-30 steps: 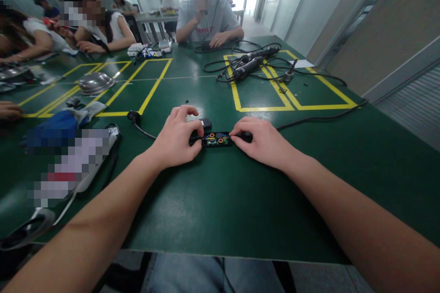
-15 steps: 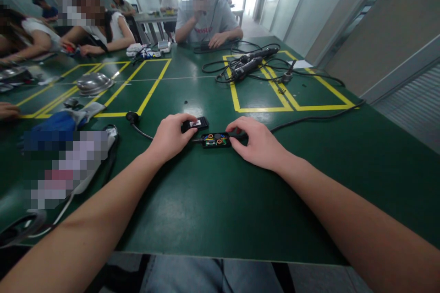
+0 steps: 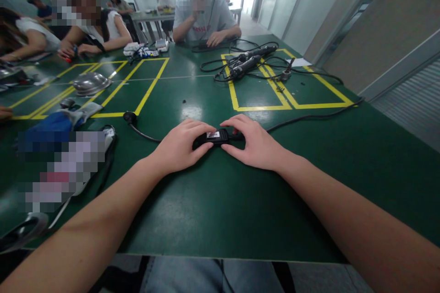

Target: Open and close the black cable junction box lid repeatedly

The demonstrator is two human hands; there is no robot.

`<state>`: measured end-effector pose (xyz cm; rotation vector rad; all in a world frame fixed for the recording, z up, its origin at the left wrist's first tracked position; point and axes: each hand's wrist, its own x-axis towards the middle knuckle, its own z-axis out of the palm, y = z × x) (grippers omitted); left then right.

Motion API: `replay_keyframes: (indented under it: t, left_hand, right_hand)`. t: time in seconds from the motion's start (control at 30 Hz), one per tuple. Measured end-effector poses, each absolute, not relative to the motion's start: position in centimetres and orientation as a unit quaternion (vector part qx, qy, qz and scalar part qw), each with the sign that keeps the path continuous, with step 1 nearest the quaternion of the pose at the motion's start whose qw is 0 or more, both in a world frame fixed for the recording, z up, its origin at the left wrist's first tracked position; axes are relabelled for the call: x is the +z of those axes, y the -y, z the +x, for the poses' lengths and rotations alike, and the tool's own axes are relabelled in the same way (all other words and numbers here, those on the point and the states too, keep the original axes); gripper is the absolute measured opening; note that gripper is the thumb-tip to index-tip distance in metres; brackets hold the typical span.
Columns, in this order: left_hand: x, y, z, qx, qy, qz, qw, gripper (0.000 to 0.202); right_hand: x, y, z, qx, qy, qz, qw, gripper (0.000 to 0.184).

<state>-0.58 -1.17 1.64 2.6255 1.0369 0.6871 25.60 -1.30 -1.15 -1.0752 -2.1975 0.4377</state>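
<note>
My left hand [image 3: 180, 144] grips a black ribbed cover [image 3: 222, 135] with a white label between thumb and fingers. The cover lies over the small black electronics box, whose circuit board is hidden now; I cannot tell whether it sits fully down. My right hand [image 3: 256, 142] curves round the box's right end, thumb at the near side and fingers at the far side. A black cable [image 3: 302, 118] leads from that end to the right. On the left, a shorter cord [image 3: 144, 135] ends in a black plug [image 3: 129, 118].
Power tools with black cables [image 3: 245, 66] lie beyond my hands among yellow tape outlines. To the left are a metal bowl-shaped part [image 3: 91, 83], a blue cloth-like item [image 3: 55, 123] and a blurred pale object [image 3: 74, 160]. Co-workers sit around the green table [image 3: 213, 215].
My left hand has brought the labelled cover right and nearer, onto the box, hiding the board and coils. My right hand has shifted slightly left at the box's end.
</note>
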Motion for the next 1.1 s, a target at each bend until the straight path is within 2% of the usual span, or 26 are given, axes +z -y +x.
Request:
replay_keyframes:
  t: [0.13, 0.5, 0.8, 1.1]
  left_hand:
    - [1.42, 1.0, -0.53, 0.228, -0.353, 0.899, 0.123, 0.028]
    - [1.15, 1.07, 0.0, 0.222, -0.413, 0.869, 0.159, 0.028]
    - [1.35, 0.93, 0.12, 0.209, -0.393, 0.885, 0.139, 0.031]
    - [0.96, 0.82, 0.19, 0.211, -0.375, 0.894, 0.127, 0.03]
  right_hand:
    - [-1.34, 1.11, 25.63, 0.162, 0.84, -0.409, 0.317, 0.031]
    - [-1.24, 0.69, 25.79, 0.141, 0.842, -0.436, 0.286, 0.027]
    - [-1.25, 0.44, 25.83, 0.122, 0.852, -0.441, 0.254, 0.027]
    - [-1.4, 0.84, 25.67, 0.043, 0.865, -0.44, 0.236, 0.033]
